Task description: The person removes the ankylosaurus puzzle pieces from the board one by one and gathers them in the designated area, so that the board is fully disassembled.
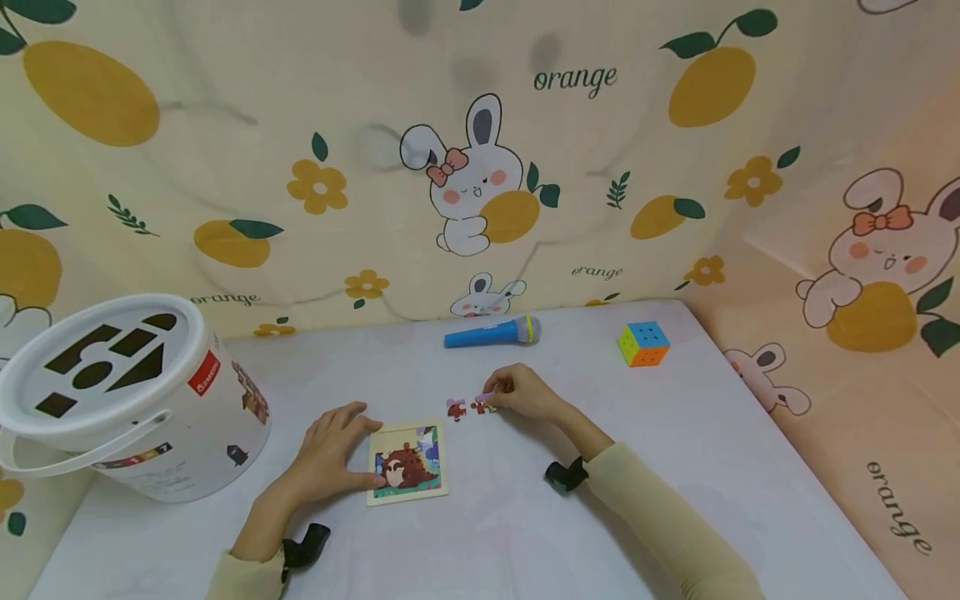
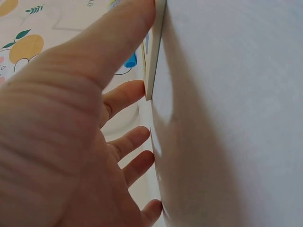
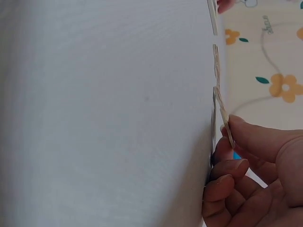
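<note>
Nearest, in the head view: two pale yellow sleeves [image 1: 660, 517], with a small black device [image 1: 306, 546] at each wrist. Just beyond, left hand [image 1: 322, 454] with fingers spread wide, thumb and forefinger touching the left side of a square puzzle board [image 1: 412, 498]. Lying flat on the tabletop [image 1: 480, 550], this board, with a red-brown spiky creature in its picture. To the left, a big white bucket [image 1: 202, 450] with dark shaped holes in its lid [image 1: 22, 375].

A little farther than the board, to its upper right, right hand [image 1: 525, 392] with fingers narrow, pinching a thin puzzle piece [image 3: 227, 125], tilted up from the tabletop. Near these fingers, on the board's side, a loose piece [image 1: 456, 408] lying flat. Cannot tell exactly how many pieces under the fingers.

Farther right, a colourful cube [image 1: 643, 343]; near the far edge, a blue microphone [image 1: 491, 332], grey head to the right. Behind everything, a cream cloth [image 1: 360, 67] printed with rabbits, oranges and flowers.
</note>
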Motion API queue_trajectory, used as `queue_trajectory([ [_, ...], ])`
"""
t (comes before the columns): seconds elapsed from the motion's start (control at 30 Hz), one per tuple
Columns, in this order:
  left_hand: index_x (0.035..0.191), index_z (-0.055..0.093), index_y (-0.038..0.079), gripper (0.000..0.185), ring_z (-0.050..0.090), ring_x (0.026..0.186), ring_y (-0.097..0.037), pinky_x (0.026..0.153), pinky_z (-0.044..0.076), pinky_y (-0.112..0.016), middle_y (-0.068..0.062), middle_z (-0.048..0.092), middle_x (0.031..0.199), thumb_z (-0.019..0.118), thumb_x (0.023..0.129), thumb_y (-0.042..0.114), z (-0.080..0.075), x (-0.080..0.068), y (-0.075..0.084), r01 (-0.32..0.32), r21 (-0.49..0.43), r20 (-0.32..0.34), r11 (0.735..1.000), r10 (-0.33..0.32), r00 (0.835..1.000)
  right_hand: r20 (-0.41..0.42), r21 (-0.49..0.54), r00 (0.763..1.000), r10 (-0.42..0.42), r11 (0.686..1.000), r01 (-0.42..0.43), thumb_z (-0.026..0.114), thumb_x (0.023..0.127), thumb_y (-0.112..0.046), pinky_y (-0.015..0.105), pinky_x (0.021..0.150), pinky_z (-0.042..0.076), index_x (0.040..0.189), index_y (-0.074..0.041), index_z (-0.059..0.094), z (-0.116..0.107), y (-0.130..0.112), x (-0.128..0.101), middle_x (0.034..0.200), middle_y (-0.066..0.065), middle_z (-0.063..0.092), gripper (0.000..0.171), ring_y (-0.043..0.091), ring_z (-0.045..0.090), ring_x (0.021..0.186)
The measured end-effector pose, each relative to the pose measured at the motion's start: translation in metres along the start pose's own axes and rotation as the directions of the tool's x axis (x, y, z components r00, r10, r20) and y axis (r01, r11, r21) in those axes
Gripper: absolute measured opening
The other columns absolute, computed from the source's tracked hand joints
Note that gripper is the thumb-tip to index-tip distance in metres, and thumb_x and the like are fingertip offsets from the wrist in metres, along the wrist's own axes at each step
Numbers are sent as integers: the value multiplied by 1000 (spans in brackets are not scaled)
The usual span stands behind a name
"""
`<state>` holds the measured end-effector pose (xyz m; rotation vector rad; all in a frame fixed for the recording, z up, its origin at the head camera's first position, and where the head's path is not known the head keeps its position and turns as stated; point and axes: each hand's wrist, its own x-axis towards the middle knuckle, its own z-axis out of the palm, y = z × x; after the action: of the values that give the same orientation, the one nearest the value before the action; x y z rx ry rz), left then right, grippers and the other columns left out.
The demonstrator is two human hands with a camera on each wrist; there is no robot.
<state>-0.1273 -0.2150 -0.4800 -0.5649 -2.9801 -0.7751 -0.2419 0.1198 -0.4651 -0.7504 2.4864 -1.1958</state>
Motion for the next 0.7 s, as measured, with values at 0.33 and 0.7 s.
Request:
queue_trajectory([
  [0.33,122,58,18,76,28,129,-42,101,16,-65,-19,36,143,79,61,59,-1,1,1,-16,-6,-16,1000,16,1000,-24,-4,999,40,999,-40,69,82,-5,24,59,40,91,-3,69,0,2,0,73,2,56,9,14,48,69],
  [0.7,122,58,19,77,28,130,-41,102,16,-64,-18,36,143,79,60,59,-1,0,1,3,1,6,1000,-3,1000,-41,-8,997,62,998,-62,70,81,-5,25,61,41,90,-4,68,3,6,2,73,1,56,8,14,48,69],
])
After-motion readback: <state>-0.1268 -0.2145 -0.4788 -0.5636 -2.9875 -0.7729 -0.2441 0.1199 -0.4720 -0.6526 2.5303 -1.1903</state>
